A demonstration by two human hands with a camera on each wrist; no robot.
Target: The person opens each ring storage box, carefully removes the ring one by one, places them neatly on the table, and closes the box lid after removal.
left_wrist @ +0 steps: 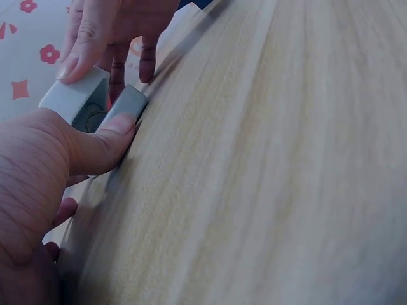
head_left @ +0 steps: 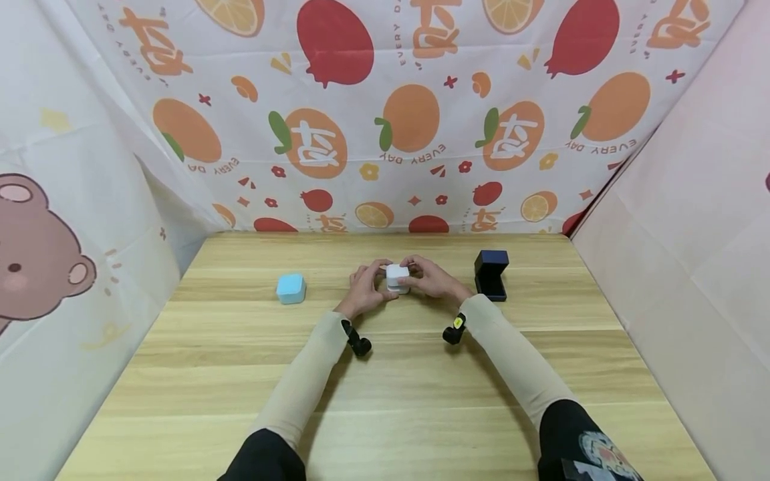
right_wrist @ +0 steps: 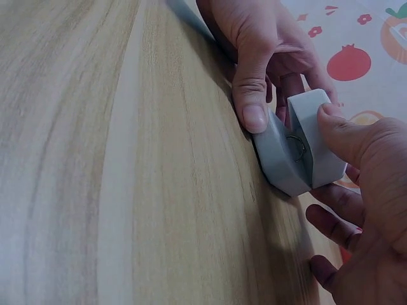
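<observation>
A small white ring box stands on the table between both hands, its lid partly raised. My left hand grips the lower half from the left, with the thumb on the base. From the other side my right hand pinches the lid, its thumb against the outer face. In the right wrist view a thin ring shows in the gap between lid and base. The box's far side is hidden behind the fingers.
To the left sits a closed light blue box. A dark blue box stands open on the right, near the right wrist. Behind the wooden table hangs a fruit-print cloth, with pale cloth walls at both sides.
</observation>
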